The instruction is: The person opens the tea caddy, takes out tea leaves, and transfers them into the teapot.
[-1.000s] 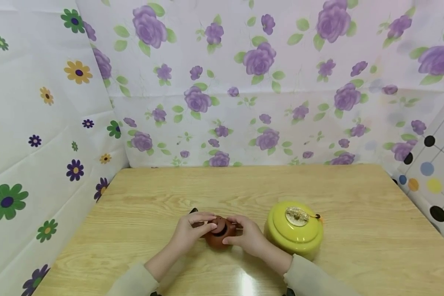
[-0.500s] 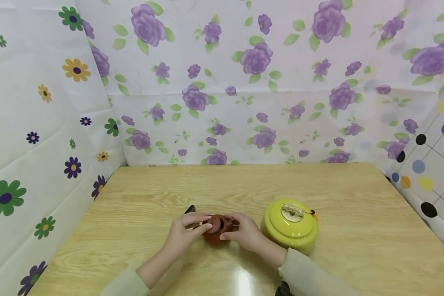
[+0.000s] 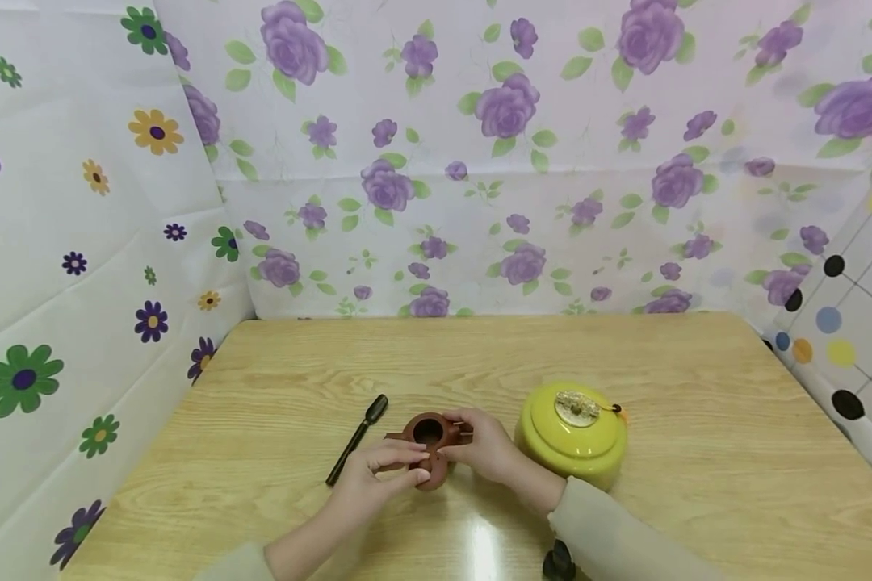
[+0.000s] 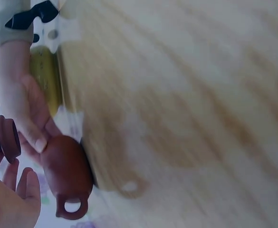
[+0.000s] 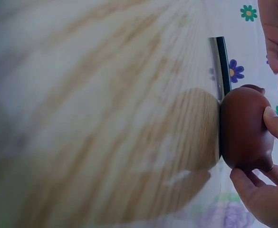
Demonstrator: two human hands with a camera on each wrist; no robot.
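Note:
A reddish-brown clay teapot (image 3: 409, 426) stands upright on the table with its round mouth uncovered. Its loop handle (image 4: 75, 213) points left in the head view. My left hand (image 3: 373, 478) pinches the teapot's lid (image 4: 9, 140) between thumb and fingers, tilted, just in front of the mouth and apart from it in the left wrist view. My right hand (image 3: 492, 449) grips the teapot on its right side. In the right wrist view the thumb presses the teapot's body (image 5: 245, 128), with the other fingers around the spout end.
A glossy yellow lidded jar (image 3: 568, 444) with a gold plaque and orange cord stands right of the teapot, close to the right forearm. Left of the teapot a slim dark tea scoop (image 3: 357, 441) lies on the wooden table (image 3: 262, 387). Flowered cloths (image 3: 407, 202) hang behind and beside it.
My left hand has lifted the lid off the teapot's top and brought it toward me, baring the mouth and the whole scoop. The right hand stays on the teapot.

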